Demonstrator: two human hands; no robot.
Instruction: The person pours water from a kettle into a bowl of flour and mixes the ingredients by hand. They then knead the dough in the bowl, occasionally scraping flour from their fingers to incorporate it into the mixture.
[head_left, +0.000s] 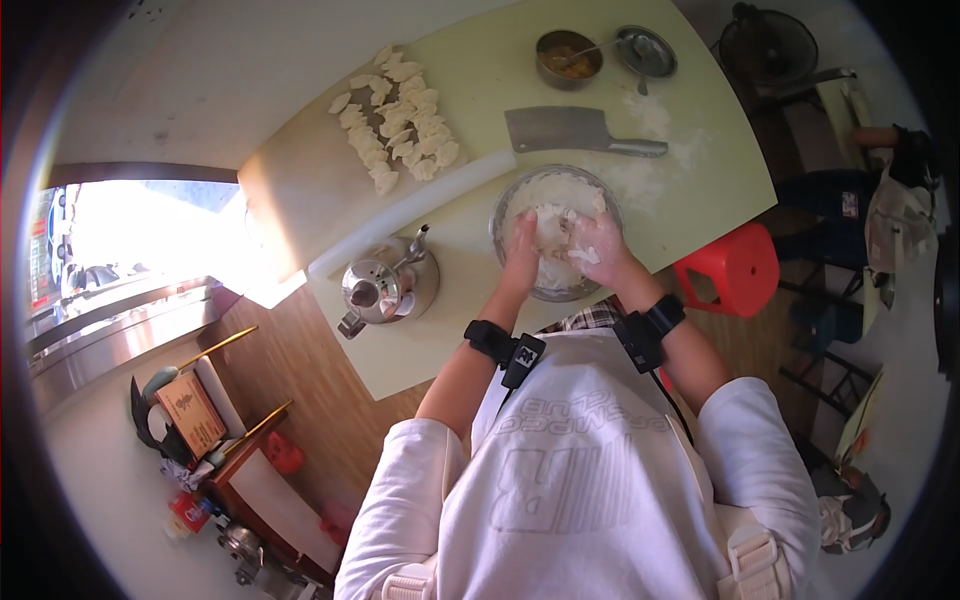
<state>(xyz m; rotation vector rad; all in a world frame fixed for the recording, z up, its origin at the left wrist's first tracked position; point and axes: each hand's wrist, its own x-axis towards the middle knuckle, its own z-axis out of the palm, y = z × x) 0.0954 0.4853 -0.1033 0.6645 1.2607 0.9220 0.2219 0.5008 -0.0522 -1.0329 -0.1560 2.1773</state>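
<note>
Around a pale green table (700, 190), bright daylight from the left side, and a red stool (748, 268) close to the right edge. To the left of the work, a metal kettle (422, 280); farther away, a cleaver (555, 128) lying flat, with pale dough pieces (430, 125) in rows to the left of the blade. Near the front edge, a wide bowl (497, 222), with white flour (553, 190) inside.

Within this bowl, left hand (521, 248) at the left side and right hand (598, 248) at the right side, apart from each other, with flour between. Fingers partly hidden in the white mass; therefore not possible to tell how tightly curled, or whether closed around any lump.

Seemingly, working the flour by hand. For a good result, keep both hands low inside the rim and move gently, to avoid throwing powder over the side. Bring dry flour from the wall toward the middle, and lift also from below, not only from the top. Rub lumps lightly between the fingers until even. When pressing harder, support the bowl against sliding.

As for the look of the flour: white, mostly powdery toward the far wall, rougher and more clumpy between the hands. On the right hand, a thick white coating; on the table beyond, loose white dust (645, 180).
</note>
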